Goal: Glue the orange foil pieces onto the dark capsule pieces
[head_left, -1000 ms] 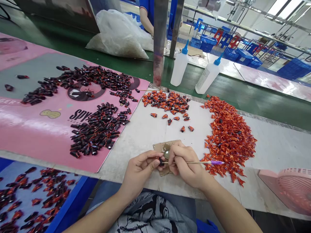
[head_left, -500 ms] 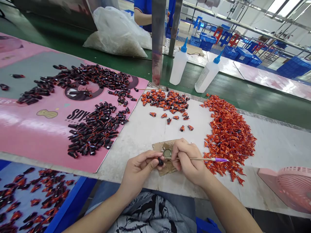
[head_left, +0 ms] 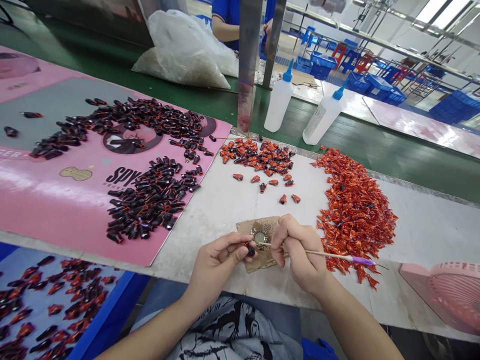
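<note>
My left hand (head_left: 221,257) pinches a small black piece with an orange edge (head_left: 250,250) between thumb and fingers. My right hand (head_left: 300,250) is closed round a thin pale stick (head_left: 330,255) with a purple band and a fine dark point at its far right end. The stick's near end reaches left to a small round cap (head_left: 260,238) that seems to hold clear liquid. Beneath both hands, that cap sits on a wet-spotted piece of cardboard (head_left: 253,226).
Black pieces (head_left: 150,200) lie on a pink printed sheet (head_left: 48,205). Orange-and-black pieces (head_left: 270,155) and an orange heap (head_left: 356,205) lie ahead. Two bottles (head_left: 279,105), a metal post (head_left: 247,65), a pink fan (head_left: 450,295) and a blue bin (head_left: 112,310) surround them. Someone in blue is beyond.
My right hand has shifted slightly right with the stick, whose pointed end now extends farther right. My left hand keeps the black piece. The whole view has moved a little.
</note>
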Demonstrator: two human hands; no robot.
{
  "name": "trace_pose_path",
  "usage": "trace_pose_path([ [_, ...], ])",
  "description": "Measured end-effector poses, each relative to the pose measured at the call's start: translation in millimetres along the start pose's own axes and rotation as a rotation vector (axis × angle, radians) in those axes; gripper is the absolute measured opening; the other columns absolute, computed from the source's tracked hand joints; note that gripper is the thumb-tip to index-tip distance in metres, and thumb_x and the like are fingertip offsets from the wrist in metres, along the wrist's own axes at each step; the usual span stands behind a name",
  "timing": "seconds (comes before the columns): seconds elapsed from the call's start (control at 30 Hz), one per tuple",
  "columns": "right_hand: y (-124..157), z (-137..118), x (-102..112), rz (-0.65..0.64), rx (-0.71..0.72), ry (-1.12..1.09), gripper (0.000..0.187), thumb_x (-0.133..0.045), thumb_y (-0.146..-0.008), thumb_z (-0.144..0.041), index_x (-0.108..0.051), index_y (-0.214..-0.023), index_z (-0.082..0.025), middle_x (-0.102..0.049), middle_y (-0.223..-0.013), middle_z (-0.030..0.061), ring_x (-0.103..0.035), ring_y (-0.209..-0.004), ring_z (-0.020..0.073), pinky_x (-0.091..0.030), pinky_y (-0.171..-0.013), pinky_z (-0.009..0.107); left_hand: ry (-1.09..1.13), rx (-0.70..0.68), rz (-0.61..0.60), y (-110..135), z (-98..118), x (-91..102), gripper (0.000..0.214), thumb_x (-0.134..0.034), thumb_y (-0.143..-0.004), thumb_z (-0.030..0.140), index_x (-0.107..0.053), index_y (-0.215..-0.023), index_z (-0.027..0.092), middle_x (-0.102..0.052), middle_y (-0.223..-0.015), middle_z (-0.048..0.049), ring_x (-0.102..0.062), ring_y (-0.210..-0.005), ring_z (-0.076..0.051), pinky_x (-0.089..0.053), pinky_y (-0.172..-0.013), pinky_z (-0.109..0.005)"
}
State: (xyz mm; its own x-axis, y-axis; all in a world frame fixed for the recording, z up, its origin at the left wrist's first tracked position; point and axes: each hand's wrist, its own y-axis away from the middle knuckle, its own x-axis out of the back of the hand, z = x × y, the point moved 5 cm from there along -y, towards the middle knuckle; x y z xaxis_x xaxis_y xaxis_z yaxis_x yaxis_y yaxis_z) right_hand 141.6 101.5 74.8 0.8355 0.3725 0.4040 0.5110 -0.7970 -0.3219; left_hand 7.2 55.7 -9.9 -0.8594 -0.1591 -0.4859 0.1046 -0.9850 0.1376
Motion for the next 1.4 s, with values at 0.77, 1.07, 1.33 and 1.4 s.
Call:
trace_pose_path([
  [0.77,-2.2,2.7,49.6,0.393,0.036,-0.119,0.015,-0.043,-0.1,-0.031,-0.055,-0.1,-0.022,-0.063,-0.067,-0.0013,-0.059,-0.055,0.0137,-0.046,-0.053,0.027,-0.087,0.011,0.044,2.1,1.8,-1.2,0.025,-0.087,-0.066,0.038,-0.081,-0.08,0.018,-0.076,-0.074,-0.0078,-0.068,-0.061,-0.017,-0.061,-0.057,-0.025],
  [1.07,7.9,41.3,154.6,0.655,0.037,0.702,0.043,-0.035,-0.1,-0.052,-0.063,-0.102,-0.019,-0.072,-0.083,0.0086,-0.068,-0.068,0.0218,-0.052,-0.063,0.035,-0.091,-0.009,0.011,5.6,1.5,-0.5,0.02,-0.087,-0.068,0.037,-0.082,-0.082,0.024,-0.078,-0.075,-0.0044,-0.07,-0.06,-0.013,-0.06,-0.059,-0.017],
  [1.33,-3.4,83.2,139.4,0.111,-0.373,1.057,0.011,-0.065,-0.084,-0.013,-0.073,-0.09,-0.019,-0.076,-0.093,0.01,-0.067,-0.088,0.0251,-0.042,-0.085,0.038,-0.104,0.031,0.064,9.1,-2.3,7.8,0.026,-0.09,-0.062,0.039,-0.081,-0.08,0.022,-0.077,-0.07,-0.0046,-0.069,-0.057,-0.015,-0.061,-0.058,-0.023],
  [1.4,-1.9,82.0,134.8,0.046,-0.419,1.063,0.011,-0.068,-0.082,-0.011,-0.074,-0.086,-0.019,-0.076,-0.091,0.0087,-0.068,-0.086,0.0235,-0.043,-0.084,0.035,-0.107,0.046,0.057,9.7,-2.8,8.0,0.027,-0.09,-0.062,0.039,-0.081,-0.08,0.021,-0.077,-0.071,-0.005,-0.069,-0.057,-0.016,-0.062,-0.06,-0.024],
])
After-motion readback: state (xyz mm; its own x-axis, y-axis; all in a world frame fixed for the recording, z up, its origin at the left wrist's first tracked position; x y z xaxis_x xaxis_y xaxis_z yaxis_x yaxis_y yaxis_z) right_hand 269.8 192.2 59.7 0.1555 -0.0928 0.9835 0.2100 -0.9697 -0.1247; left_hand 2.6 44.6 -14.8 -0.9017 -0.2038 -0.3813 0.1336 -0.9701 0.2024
